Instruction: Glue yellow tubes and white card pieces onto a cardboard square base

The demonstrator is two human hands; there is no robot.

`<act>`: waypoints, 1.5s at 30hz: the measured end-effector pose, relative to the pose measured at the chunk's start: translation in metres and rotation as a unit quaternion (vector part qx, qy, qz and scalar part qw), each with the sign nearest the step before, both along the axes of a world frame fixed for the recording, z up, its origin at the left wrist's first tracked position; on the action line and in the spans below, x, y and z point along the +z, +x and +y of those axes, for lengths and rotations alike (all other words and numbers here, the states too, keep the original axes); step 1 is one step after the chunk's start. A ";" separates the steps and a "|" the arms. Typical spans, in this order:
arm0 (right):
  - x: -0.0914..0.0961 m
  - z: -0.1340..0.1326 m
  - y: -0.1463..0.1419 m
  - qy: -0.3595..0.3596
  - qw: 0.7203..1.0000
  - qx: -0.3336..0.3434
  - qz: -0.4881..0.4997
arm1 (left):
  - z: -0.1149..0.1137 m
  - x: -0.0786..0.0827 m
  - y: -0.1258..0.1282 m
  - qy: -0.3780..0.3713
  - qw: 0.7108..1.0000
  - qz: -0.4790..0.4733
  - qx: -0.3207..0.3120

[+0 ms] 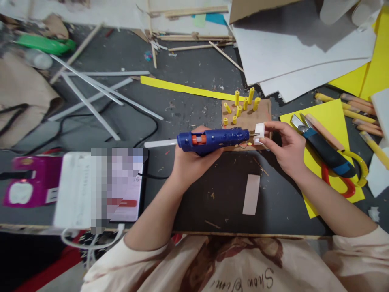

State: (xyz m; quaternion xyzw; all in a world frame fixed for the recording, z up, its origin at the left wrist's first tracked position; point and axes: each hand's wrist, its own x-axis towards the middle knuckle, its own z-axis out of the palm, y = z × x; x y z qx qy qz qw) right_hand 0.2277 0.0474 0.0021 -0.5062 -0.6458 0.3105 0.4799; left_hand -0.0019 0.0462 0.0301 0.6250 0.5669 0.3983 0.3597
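My left hand (191,156) is wrapped round the grip of a blue glue gun (212,138) lying level, its nozzle pointing right. A white glue stick pokes out of the gun's back end. The nozzle tip touches a small white block (259,132) pinched in the fingers of my right hand (287,146). Just behind the block lies a brown cardboard piece (263,110) with several short yellow tubes (243,106) standing on it.
Several items lie right on yellow paper (330,117): a utility knife (322,146), scissors with red and yellow handles (349,178) and pencils. White sheets (298,56) are stacked far right. Long white sticks (91,93) lie left. A phone (121,186) and a pale card strip (251,194) sit near me.
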 end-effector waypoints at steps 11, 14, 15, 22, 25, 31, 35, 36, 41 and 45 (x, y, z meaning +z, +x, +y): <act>0.000 0.000 0.000 0.001 1.000 -0.002 -0.017 | 0.003 0.001 0.001 0.013 1.000 0.009 -0.012; -0.001 -0.001 0.000 0.007 1.000 0.000 -0.003 | 0.004 0.001 0.000 0.018 1.000 0.004 -0.014; -0.001 -0.001 0.000 0.007 1.000 0.000 0.000 | 0.004 0.000 0.000 0.019 1.000 0.004 -0.014; -0.002 -0.002 0.001 0.000 1.000 -0.010 0.008 | 0.004 -0.002 -0.002 0.015 1.000 0.007 -0.014; -0.002 -0.002 0.001 0.005 1.000 -0.005 0.018 | 0.004 -0.002 -0.001 0.025 1.000 -0.001 -0.014; -0.002 -0.002 0.001 0.004 1.000 -0.011 0.015 | 0.005 -0.002 -0.001 0.016 1.000 0.006 -0.011; -0.002 -0.003 0.001 0.006 1.000 -0.007 0.021 | 0.006 -0.002 -0.001 0.015 1.000 0.010 -0.005; -0.002 -0.003 0.001 0.009 1.000 -0.005 0.025 | 0.006 -0.002 -0.001 0.014 1.000 0.012 -0.001; 0.001 0.001 0.003 0.048 0.997 0.030 0.050 | 0.007 -0.003 -0.004 -0.001 0.999 0.022 0.048; 0.010 0.007 0.010 0.053 0.996 0.077 0.001 | 0.007 -0.003 -0.007 -0.018 0.996 0.017 0.091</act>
